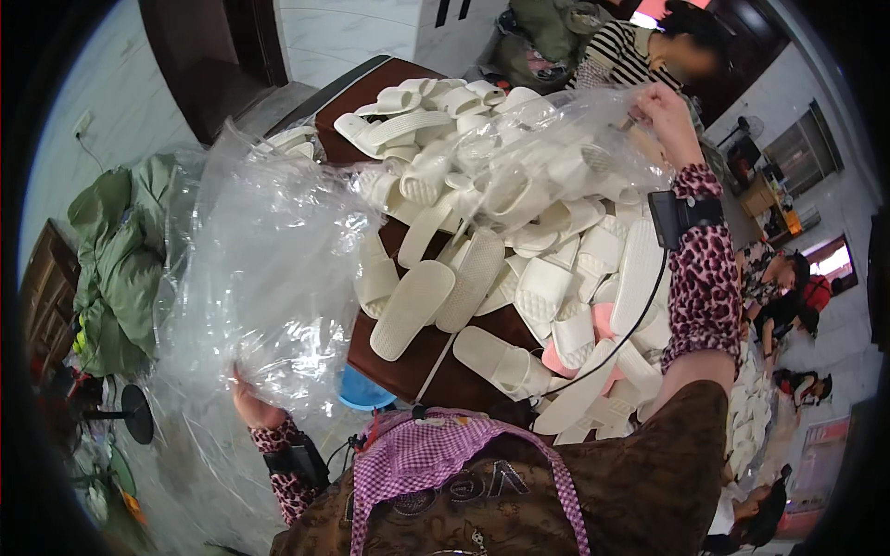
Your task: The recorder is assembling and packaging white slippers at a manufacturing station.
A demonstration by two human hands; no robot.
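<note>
A large clear plastic bag [264,269] spreads from my lower left up across a heap of white slippers [413,310]. My right hand [669,119] is raised at the far right, its fingers closed on the upper edge of the plastic. At the lower left, my left hand [255,406] is closed around the bag's near side, with part of its fingers behind the film. Slippers lie jumbled in several layers, some soles up and some on their sides; a few show pink [604,322] among the white. Several are partly veiled by the plastic.
The heap rests on a brown table [399,375]. A blue basin [364,389] is by its near edge. Green sacks [125,264] stand at the left, near a black fan-like disc [136,414]. A person in stripes [612,56] is beyond the table; others work farther right.
</note>
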